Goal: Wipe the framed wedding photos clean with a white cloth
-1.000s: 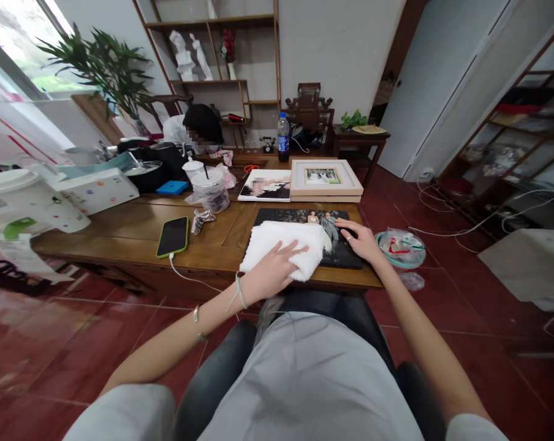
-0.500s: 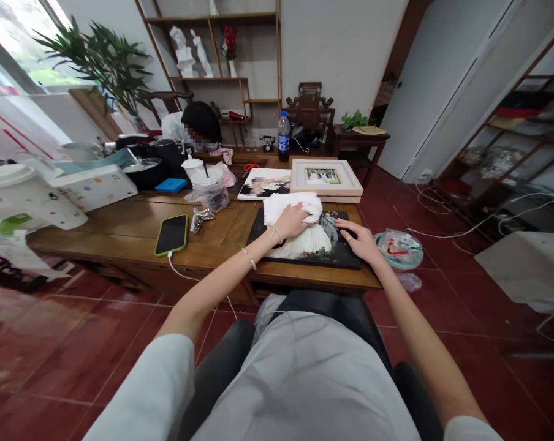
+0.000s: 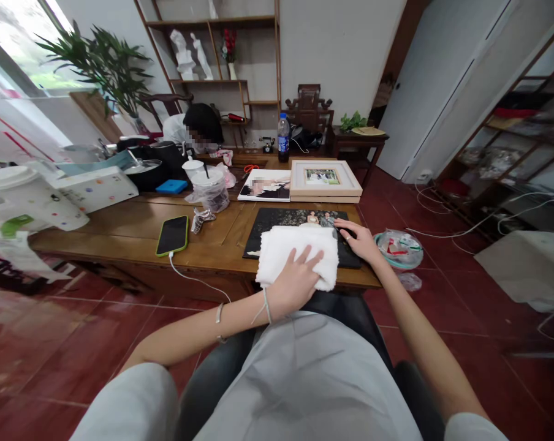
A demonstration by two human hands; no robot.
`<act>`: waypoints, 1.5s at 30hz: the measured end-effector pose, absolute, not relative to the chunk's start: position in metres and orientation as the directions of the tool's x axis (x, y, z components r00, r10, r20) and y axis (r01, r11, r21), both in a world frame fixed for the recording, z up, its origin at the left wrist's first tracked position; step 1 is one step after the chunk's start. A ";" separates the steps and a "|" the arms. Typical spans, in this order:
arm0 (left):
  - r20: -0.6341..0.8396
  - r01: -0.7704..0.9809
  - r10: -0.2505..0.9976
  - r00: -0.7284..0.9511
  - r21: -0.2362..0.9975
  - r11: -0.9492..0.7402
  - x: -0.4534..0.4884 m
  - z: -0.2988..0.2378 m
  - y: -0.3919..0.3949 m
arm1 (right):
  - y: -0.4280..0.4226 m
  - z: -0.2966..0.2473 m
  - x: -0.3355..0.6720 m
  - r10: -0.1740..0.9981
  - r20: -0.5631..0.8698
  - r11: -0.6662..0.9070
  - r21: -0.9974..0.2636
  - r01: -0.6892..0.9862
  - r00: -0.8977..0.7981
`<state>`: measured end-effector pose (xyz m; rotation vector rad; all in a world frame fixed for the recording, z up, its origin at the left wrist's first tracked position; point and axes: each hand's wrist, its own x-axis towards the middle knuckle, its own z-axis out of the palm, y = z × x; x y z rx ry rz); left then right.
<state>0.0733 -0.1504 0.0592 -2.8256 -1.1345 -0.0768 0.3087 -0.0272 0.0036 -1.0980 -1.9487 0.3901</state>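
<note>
A dark photo panel [image 3: 281, 216] with a printed picture of people lies flat at the table's front edge. On its near part rests a folded white cloth [image 3: 277, 251], which hangs a little past the edge and hides part of the picture. My left hand [image 3: 299, 278] holds the cloth from above, fingers spread and bent over it, thumb hidden. At the panel's right side my right hand [image 3: 360, 240] is open, its outstretched fingertips touching the printed surface.
Behind the panel lie a photo print [image 3: 264, 185] and a pale wooden frame [image 3: 325, 180]. A phone [image 3: 172, 236] on a cable, a plastic cup [image 3: 208, 184] and a bottle [image 3: 283, 138] share the wooden table. A person [image 3: 201, 125] leans at its far side. A bin [image 3: 399, 248] stands right.
My left hand has drawn the white cloth toward me, from the panel's far edge to its near edge, uncovering the upper picture. My right hand stays in place.
</note>
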 end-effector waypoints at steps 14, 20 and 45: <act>0.118 0.755 0.748 0.653 -0.025 -0.655 0.100 0.070 -0.026 | -0.027 0.002 0.310 0.822 0.510 0.551 -0.604 0.576 -0.253; 0.144 0.819 0.811 0.566 0.011 -0.574 0.117 0.069 -0.019 | -0.027 0.002 0.310 0.818 0.517 0.556 -0.598 0.578 -0.252; 0.124 0.758 0.750 0.650 -0.033 -0.652 0.114 0.077 -0.073 | -0.025 0.001 0.311 0.819 0.522 0.552 -0.602 0.577 -0.239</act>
